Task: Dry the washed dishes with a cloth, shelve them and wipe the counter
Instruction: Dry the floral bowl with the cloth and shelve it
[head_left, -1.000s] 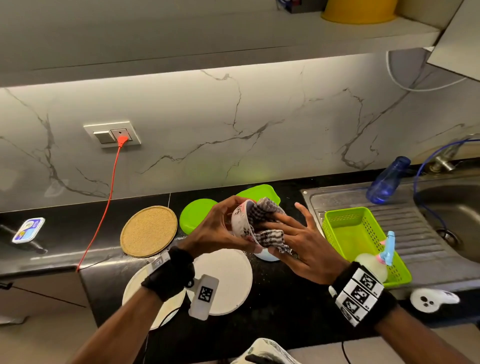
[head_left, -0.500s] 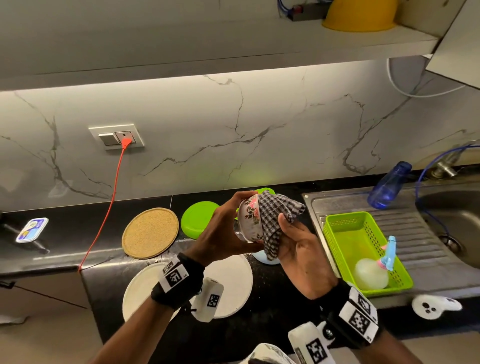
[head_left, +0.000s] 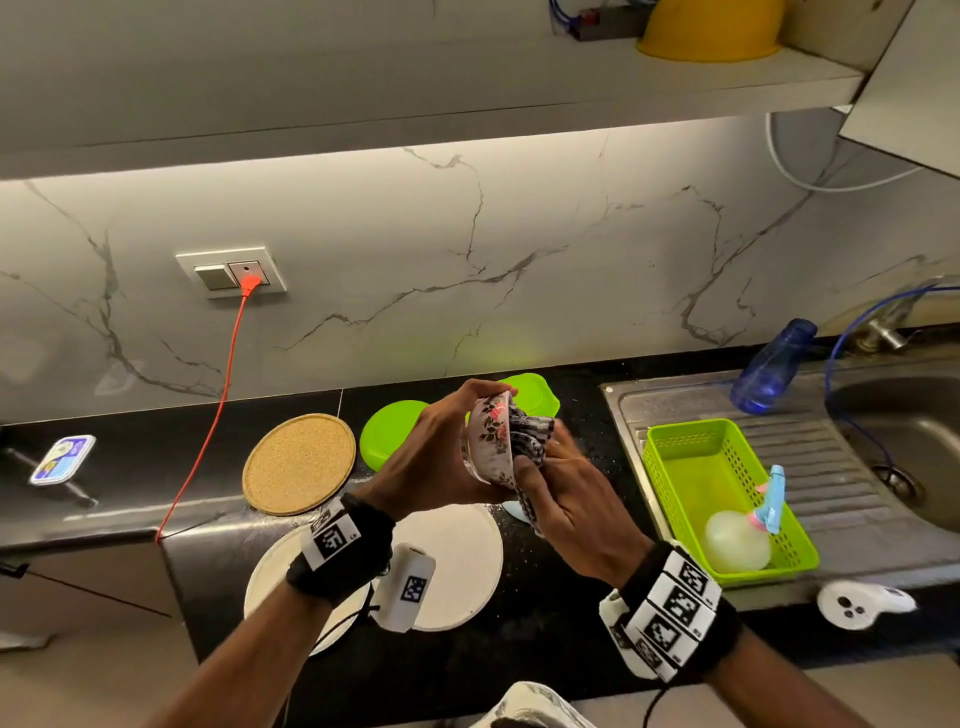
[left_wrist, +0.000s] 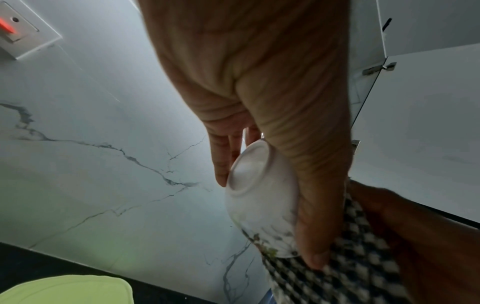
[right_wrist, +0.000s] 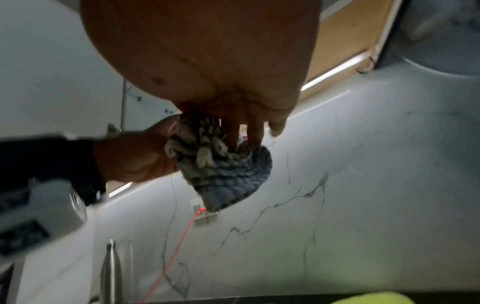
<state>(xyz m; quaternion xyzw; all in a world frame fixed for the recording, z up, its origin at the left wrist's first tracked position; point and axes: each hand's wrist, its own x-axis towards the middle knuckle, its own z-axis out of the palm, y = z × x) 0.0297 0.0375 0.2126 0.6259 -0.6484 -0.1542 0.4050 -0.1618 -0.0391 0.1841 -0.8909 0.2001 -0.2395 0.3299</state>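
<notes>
Both hands: raised above the black counter (head_left: 545, 639) — one job.
Left hand (head_left: 436, 457): grips small white floral ceramic bowl (head_left: 491, 441), tilted sideways, mouth exposed.
Right hand (head_left: 571, 504): clutches checked black-and-white cloth (head_left: 532, 434) — pressed inside, drying.

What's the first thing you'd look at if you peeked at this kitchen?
Right in the middle, the left hand holds a flowery bowl tipped on its side while the right hand pushes a checked cloth into it. To the right, a bright green basket sits on the sink's draining board, and a red cord hangs from the wall socket on the left.
</notes>
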